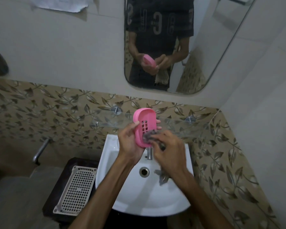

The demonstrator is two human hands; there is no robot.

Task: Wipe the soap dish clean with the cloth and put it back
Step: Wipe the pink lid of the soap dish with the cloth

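Blurring hides much of the right hand point(168, 150), and the cloth point(149, 137) is showing only as a grey, crumpled patch under its fingertips, with another grey end dangling over the white sink point(122, 187); the fingers are probably pinching it. Standing nearly upright, the pink soap dish point(144, 127) is showing its hollow inside and a grid of square drain holes. The left hand point(130, 141) is gripping the dish from eight o'clock, thumb on the near rim, fingers curling behind. The cloth is pressing into the dish's lower end, at five o'clock.
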